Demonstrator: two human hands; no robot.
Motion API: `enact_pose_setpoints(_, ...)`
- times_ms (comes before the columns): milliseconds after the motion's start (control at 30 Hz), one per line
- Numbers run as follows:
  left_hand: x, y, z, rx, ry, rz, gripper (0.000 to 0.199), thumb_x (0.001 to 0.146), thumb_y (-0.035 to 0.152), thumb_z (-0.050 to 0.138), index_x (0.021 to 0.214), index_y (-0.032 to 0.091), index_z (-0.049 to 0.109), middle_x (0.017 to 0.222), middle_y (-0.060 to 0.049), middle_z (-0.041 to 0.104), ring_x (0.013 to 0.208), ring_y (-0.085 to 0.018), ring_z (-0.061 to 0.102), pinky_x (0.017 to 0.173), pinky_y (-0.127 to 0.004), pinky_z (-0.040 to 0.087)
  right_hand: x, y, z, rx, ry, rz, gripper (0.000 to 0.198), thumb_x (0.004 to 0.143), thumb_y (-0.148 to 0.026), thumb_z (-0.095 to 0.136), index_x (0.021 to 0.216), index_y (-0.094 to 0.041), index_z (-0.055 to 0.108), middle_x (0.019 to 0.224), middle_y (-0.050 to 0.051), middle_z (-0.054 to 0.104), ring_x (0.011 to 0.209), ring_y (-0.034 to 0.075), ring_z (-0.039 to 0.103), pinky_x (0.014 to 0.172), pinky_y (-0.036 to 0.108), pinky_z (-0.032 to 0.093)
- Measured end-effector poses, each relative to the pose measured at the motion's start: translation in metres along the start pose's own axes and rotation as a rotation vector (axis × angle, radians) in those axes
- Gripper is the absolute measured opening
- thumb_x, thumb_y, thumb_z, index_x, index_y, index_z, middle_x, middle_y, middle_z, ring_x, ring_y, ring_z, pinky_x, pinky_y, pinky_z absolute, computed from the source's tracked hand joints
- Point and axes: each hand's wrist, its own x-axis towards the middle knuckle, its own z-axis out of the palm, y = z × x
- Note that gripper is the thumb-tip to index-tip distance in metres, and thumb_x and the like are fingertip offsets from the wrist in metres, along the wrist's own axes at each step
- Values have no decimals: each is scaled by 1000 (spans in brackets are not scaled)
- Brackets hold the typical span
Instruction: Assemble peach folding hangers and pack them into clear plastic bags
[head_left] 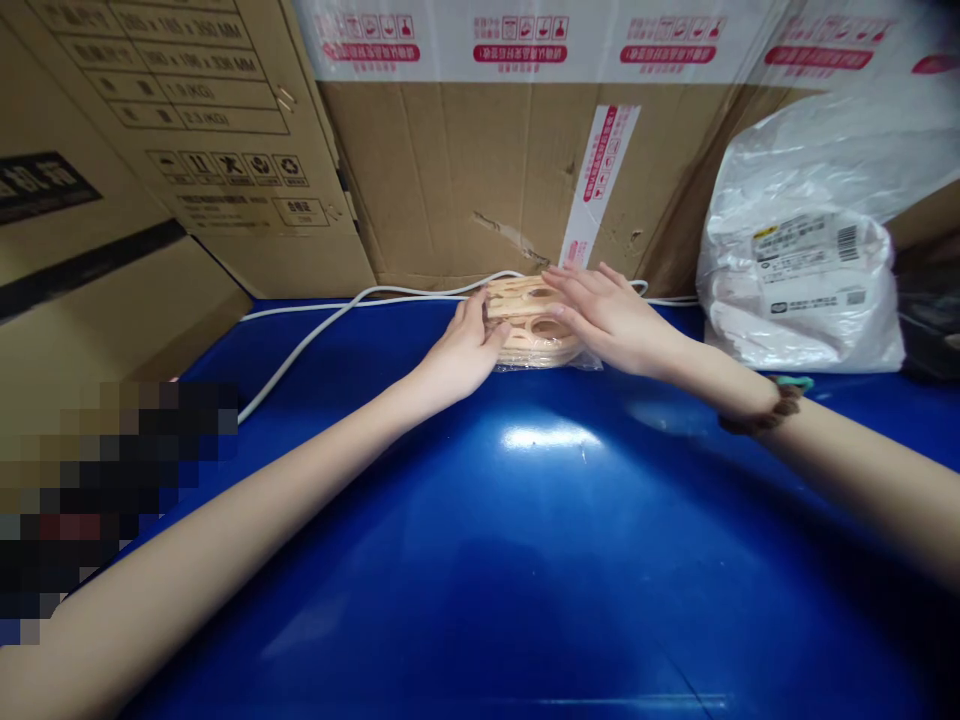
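A bundle of pale wooden pieces with oval cut-outs [517,300] lies in clear plastic film at the far side of the blue tabletop. My left hand [469,350] holds its left end, thumb on the front and fingers along the side. On the right end rests my right hand [607,315], fingers reaching over the top and thumb beside a cut-out. Crinkled film sticks out below the bundle's front edge. My fingers and palms hide both ends.
Large cardboard boxes [465,170] form a wall behind the bundle and on the left. A white cable [315,345] runs along the back of the blue tabletop [480,560]. A white plastic parcel with labels [802,270] stands at right, with a dark bag [930,320] beside it.
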Motion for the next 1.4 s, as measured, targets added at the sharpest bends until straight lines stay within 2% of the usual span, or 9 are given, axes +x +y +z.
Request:
enact_pose_setpoints(100,-21,17,-5,123,60,127,60,96,36,41,147,9,25,156,-21,26,147,-29,21,121,-48,15,-23,-15,-15,-17,60,-47,60,101,-52,24,147,-17,39,151,12,42,144,26,31,118,54,17)
enact_pose_setpoints(200,-48,36,-9,234,22,218,61,97,38,41,149,11,24,158,-18,24,148,-28,18,121,-49,17,-51,-33,-24,-19,53,-76,58,100,-49,32,150,-20,34,154,10,37,146,26,25,119,55,18)
enact_pose_setpoints(333,-80,46,-10,340,-202,272,67,97,52,39,150,12,27,159,-16,23,149,-26,15,122,-46,17,-84,-51,-21,21,-27,-94,61,98,-46,40,153,-22,30,155,10,35,146,27,25,120,53,21)
enact_pose_setpoints(433,-92,39,-9,377,-411,269,77,95,63,37,152,13,26,161,-14,17,150,-26,12,122,-46,15,-99,-56,-10,77,-102,-105,63,97,-49,42,151,-17,34,155,14,33,145,29,26,119,54,25)
enact_pose_setpoints(500,-96,33,-7,398,-482,249,81,94,66,36,153,12,24,161,-14,14,150,-27,10,122,-48,13,-104,-57,-2,116,-162,-100,64,97,-51,41,151,-16,35,155,15,32,145,29,26,117,54,29)
enact_pose_setpoints(767,-98,31,-6,419,-462,286,73,96,61,38,151,15,29,159,-15,21,149,-28,16,121,-47,15,-107,-54,5,160,-211,-74,64,96,-52,43,151,-20,35,155,14,33,142,30,31,112,56,35)
enact_pose_setpoints(967,-99,32,-5,470,-474,289,77,96,62,35,152,10,27,159,-16,19,149,-28,15,121,-47,14,-107,-52,3,127,-249,-108,65,97,-52,39,150,-14,36,156,14,31,144,29,28,114,54,34)
enact_pose_setpoints(1167,-99,34,-8,470,-476,284,76,96,61,37,152,10,27,159,-16,18,149,-29,15,121,-48,15,-106,-51,3,135,-253,-103,64,97,-52,41,151,-18,35,157,12,31,144,29,30,114,53,34)
enact_pose_setpoints(1400,-96,29,-18,416,-544,300,90,86,72,47,153,16,27,160,-12,17,149,-28,12,122,-47,14,-106,-50,2,86,-276,-117,66,98,-54,36,151,-14,34,157,13,29,144,27,29,114,51,34)
